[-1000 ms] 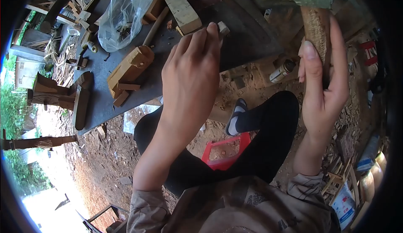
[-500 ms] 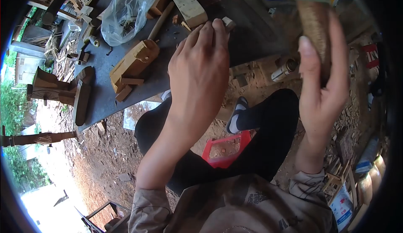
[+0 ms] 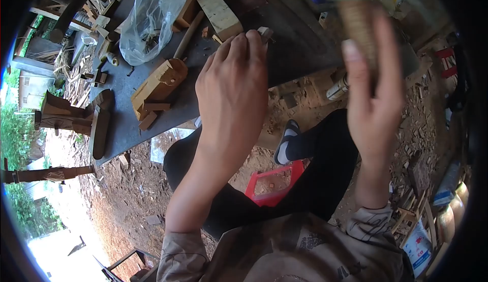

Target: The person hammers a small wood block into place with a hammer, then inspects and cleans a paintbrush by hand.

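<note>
Head view: holds a hammer (image 3: 358, 25) in the right hand (image 3: 373, 86), toward two o'clock, with thumb and fingers wrapped around the wooden handle in a narrow grip. Carries the metal head beyond the fingers at one o'clock, blurred along with part of the hand. Reaches the left hand (image 3: 234, 76), back upward, over the edge of the dark desk (image 3: 305, 53) at twelve o'clock, fingers curled under and palm hidden. Impossible to tell how narrow the left grip is or what, if anything, is in it. Just beyond the left fingertips, toward twelve o'clock: a small pale piece (image 3: 265, 32), contact with the fingers unclear. Near it, slightly toward eleven: a pale wooden block (image 3: 219, 15), lying on the desk. At eleven o'clock: a crumpled clear plastic bag (image 3: 150, 25). At ten: a chunky yellow-brown wooden piece (image 3: 158, 84), with a rod (image 3: 188, 37) by its far end and two small offcuts (image 3: 147, 119) beside its near end. Below desk level at two o'clock: a can (image 3: 336, 90), close to the right hand in view. At five o'clock, between dark trousers (image 3: 330, 134): a red plastic frame (image 3: 269, 199) above chip-strewn ground (image 3: 132, 185).
</note>
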Action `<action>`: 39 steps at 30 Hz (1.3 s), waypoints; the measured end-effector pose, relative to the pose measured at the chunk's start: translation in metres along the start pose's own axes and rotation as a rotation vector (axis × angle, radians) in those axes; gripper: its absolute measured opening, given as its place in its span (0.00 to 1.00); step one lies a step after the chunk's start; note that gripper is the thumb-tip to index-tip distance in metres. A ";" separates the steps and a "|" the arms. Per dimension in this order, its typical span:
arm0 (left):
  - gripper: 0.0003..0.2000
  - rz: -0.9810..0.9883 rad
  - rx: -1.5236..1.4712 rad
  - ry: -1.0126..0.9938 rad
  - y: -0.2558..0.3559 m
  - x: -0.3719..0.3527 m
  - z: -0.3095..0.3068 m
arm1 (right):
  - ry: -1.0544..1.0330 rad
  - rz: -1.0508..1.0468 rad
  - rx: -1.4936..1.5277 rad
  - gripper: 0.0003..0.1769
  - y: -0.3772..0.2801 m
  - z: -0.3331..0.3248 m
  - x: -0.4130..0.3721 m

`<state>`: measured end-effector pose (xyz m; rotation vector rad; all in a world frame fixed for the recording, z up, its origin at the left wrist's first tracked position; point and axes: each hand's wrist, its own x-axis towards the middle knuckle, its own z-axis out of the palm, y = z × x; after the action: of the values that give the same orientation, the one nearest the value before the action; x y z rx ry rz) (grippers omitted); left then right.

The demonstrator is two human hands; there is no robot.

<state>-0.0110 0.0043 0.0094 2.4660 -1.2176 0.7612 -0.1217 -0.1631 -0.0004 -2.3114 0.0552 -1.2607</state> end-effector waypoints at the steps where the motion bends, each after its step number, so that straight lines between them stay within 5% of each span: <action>1: 0.09 0.003 0.026 0.002 0.000 0.000 0.000 | -0.072 -0.047 -0.065 0.27 0.001 0.002 0.000; 2: 0.09 0.004 0.053 0.006 0.000 0.000 0.000 | -0.296 0.048 -0.112 0.27 -0.004 -0.003 0.000; 4: 0.10 0.002 0.064 0.014 0.001 0.001 0.000 | -0.299 0.012 -0.152 0.27 -0.009 -0.014 0.009; 8: 0.10 -0.010 0.062 -0.008 0.003 -0.002 0.002 | -0.020 -0.098 0.031 0.28 0.002 -0.009 0.014; 11: 0.10 -0.008 0.052 -0.014 0.001 -0.002 -0.003 | -0.032 -0.043 -0.028 0.27 -0.005 -0.002 0.009; 13: 0.09 -0.002 0.047 0.008 0.004 0.004 -0.004 | -0.279 0.088 -0.159 0.27 -0.014 -0.001 0.000; 19: 0.09 -0.072 0.010 -0.023 0.005 0.001 -0.003 | 0.042 -0.038 -0.022 0.27 -0.013 -0.005 0.013; 24: 0.08 -0.052 0.016 0.014 0.005 0.000 -0.004 | -0.268 0.069 -0.204 0.28 -0.017 -0.003 0.003; 30: 0.08 0.010 -0.104 0.029 -0.008 0.006 -0.011 | 0.040 0.032 0.013 0.25 -0.009 -0.016 -0.011; 34: 0.11 0.005 -0.345 -0.168 -0.011 0.011 -0.025 | -0.018 0.204 0.125 0.25 -0.008 -0.034 -0.024; 39: 0.12 -0.001 -0.294 -0.039 -0.016 0.006 -0.007 | -0.062 0.172 0.084 0.25 -0.005 -0.034 -0.030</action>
<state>0.0023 0.0138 0.0182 2.2502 -1.2427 0.4950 -0.1668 -0.1649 -0.0061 -2.2197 0.1730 -1.0848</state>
